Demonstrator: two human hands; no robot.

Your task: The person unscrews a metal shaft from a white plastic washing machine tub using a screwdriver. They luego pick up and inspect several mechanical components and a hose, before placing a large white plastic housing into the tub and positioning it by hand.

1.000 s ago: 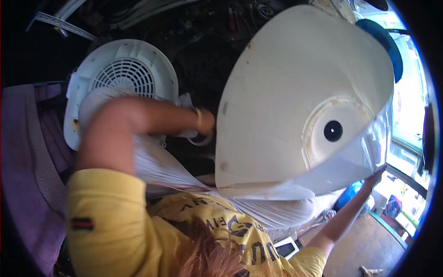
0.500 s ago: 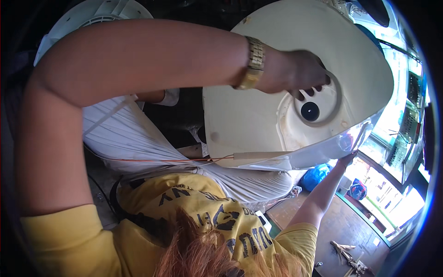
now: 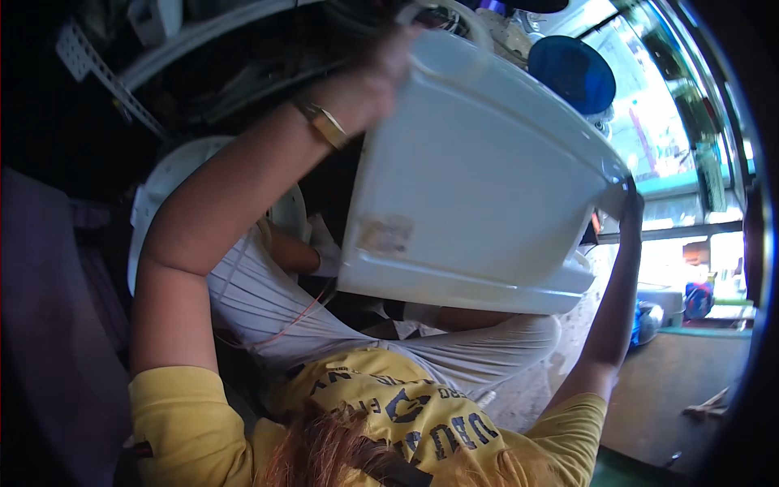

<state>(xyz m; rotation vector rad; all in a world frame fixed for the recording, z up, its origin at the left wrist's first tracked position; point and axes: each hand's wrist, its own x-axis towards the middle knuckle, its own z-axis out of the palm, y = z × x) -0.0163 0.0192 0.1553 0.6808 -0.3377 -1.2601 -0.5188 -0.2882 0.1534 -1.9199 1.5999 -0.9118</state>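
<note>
A large white plastic casing (image 3: 479, 162) stands tilted over my lap, its smooth outer side toward me. A brownish stained patch (image 3: 385, 234) marks its lower left. My left hand (image 3: 369, 81), with a gold watch on the wrist, is at the casing's upper left edge; motion smears its fingers. Beside it, a pale curved strip (image 3: 479, 36) arcs over the casing's top edge, blurred too. At the right edge my right hand (image 3: 631, 207) grips the casing, its fingers partly hidden. The casing's inner side is out of sight.
A round white plastic part (image 3: 150, 211) lies behind my left arm. Thin reddish wire (image 3: 304, 312) crosses my leg. A blue basin (image 3: 572, 75) is beyond the casing. To the right stands a brown table (image 3: 682, 390) with pale sticks (image 3: 710, 403); a metal strip (image 3: 101, 69) is far left.
The casing has turned, so its outer side replaces the hollow inner side with the black round hole. My left hand has left the hollow for the upper left edge; my right hand is higher.
</note>
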